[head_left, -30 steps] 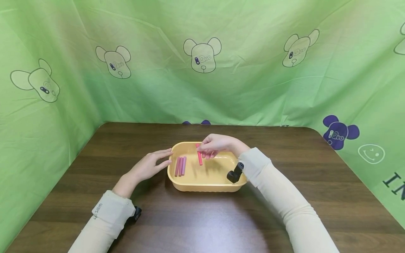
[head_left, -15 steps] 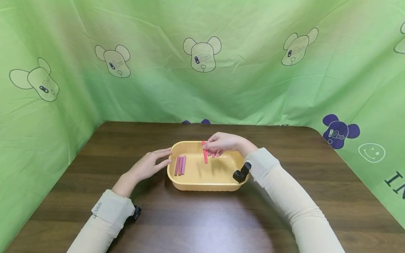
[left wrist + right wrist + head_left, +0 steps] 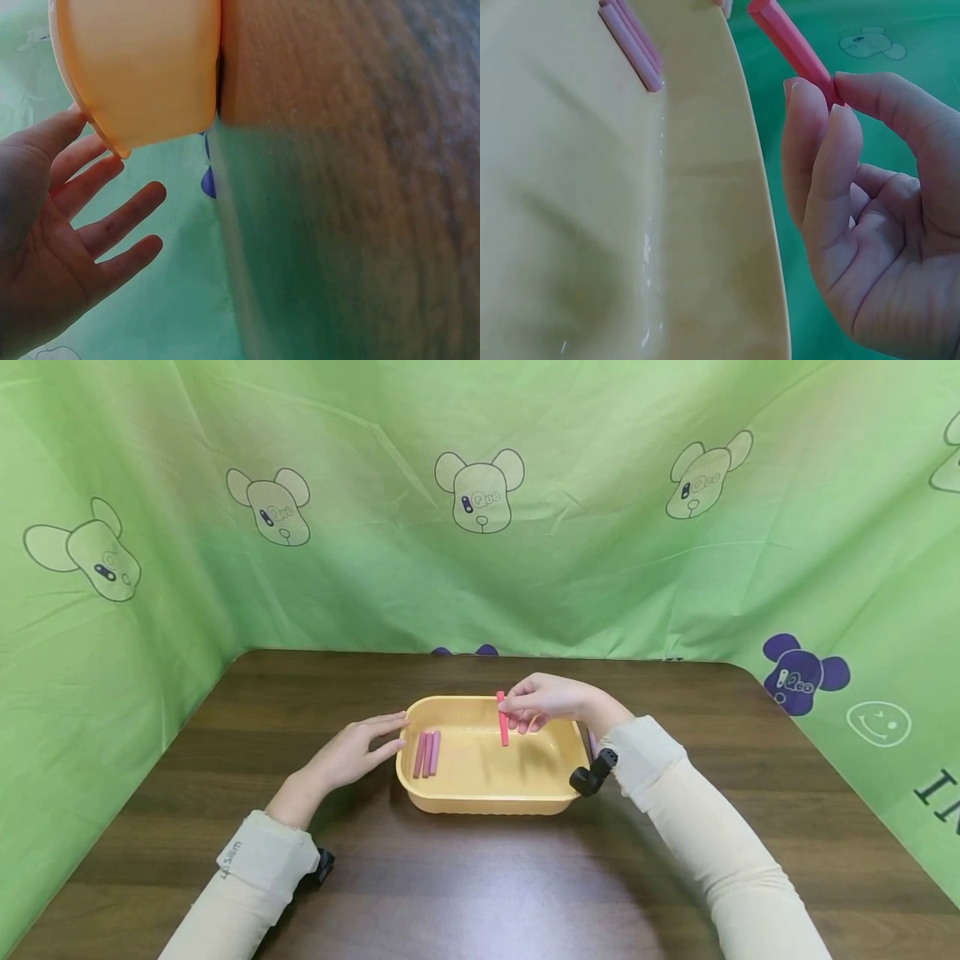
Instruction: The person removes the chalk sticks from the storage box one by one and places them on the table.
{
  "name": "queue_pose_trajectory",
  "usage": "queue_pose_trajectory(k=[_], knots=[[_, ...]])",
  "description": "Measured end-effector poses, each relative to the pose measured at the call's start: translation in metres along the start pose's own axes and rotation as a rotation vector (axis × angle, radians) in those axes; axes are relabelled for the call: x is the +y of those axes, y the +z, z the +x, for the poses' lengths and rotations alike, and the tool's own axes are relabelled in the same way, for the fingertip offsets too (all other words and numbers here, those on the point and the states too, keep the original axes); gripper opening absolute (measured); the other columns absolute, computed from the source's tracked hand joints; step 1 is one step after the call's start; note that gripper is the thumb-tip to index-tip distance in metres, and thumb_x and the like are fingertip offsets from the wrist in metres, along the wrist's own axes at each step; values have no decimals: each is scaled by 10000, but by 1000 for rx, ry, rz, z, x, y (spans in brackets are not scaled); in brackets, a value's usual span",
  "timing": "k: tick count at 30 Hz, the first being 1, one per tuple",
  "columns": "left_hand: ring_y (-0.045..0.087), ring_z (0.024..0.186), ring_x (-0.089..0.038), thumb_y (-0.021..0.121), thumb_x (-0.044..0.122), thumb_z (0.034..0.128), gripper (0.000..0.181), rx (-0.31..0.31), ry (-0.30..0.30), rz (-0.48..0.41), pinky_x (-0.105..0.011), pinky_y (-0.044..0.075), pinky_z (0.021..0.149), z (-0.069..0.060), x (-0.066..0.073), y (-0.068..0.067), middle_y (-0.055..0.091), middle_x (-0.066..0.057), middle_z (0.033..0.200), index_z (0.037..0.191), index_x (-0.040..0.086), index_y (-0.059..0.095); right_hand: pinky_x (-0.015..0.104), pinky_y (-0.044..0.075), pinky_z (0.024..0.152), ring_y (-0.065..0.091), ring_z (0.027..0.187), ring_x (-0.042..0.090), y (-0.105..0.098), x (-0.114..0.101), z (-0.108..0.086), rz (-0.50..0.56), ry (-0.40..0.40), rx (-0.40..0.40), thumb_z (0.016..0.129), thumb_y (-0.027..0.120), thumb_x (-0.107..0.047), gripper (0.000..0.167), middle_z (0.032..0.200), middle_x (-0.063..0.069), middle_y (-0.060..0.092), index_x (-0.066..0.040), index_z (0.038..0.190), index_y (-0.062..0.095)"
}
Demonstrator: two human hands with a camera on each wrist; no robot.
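- Pinching a bright pink stick (image 3: 503, 720) between thumb and fingertips, the right hand (image 3: 542, 702) holds it raised near the far rim of the yellow tray (image 3: 487, 806).
- Touching the tray's left rim, the left hand (image 3: 356, 750) has its fingers spread.
- Lying side by side inside the tray, at its left end: three pinkish-purple sticks (image 3: 427, 754).
- Supporting the tray: a dark wooden table (image 3: 450, 885).

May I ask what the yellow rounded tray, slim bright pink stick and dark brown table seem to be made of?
Yellow rounded tray: probably plastic, glossy, with highlights inside. Slim bright pink stick: fairly matte, perhaps plastic or wax; its even colour leaves that open. Dark brown table: wood or laminate, satin, from its grain and sheen.
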State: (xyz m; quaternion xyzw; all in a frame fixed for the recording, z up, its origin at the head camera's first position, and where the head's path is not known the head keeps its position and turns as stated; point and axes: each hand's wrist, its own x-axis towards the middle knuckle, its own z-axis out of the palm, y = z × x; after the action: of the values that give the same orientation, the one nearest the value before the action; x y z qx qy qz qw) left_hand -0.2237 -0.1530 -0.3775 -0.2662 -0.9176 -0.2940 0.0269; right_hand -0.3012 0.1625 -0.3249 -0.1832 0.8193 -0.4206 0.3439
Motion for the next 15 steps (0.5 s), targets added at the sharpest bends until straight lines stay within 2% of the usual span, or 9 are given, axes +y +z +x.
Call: queue_pose_trajectory(k=[6, 15], knots=[[463, 1299, -314, 580, 229, 924, 437, 3, 5, 1, -474, 374, 1082, 0, 0, 0, 499, -144, 1393, 1312, 31, 534, 229, 510, 627, 610, 686, 106, -8, 8, -9, 2, 2, 34, 920, 554, -257, 226, 812, 76, 658, -52, 882, 639], [456, 1304, -316, 577, 234, 926, 440, -9, -12, 1, -479, 371, 1083, 0, 0, -1, 491, -143, 1401, 1318, 38, 530, 213, 500, 605, 605, 682, 100, -19, 22, -24, 31, -17, 51, 945, 529, -251, 224, 824, 51, 655, -55, 908, 630]])
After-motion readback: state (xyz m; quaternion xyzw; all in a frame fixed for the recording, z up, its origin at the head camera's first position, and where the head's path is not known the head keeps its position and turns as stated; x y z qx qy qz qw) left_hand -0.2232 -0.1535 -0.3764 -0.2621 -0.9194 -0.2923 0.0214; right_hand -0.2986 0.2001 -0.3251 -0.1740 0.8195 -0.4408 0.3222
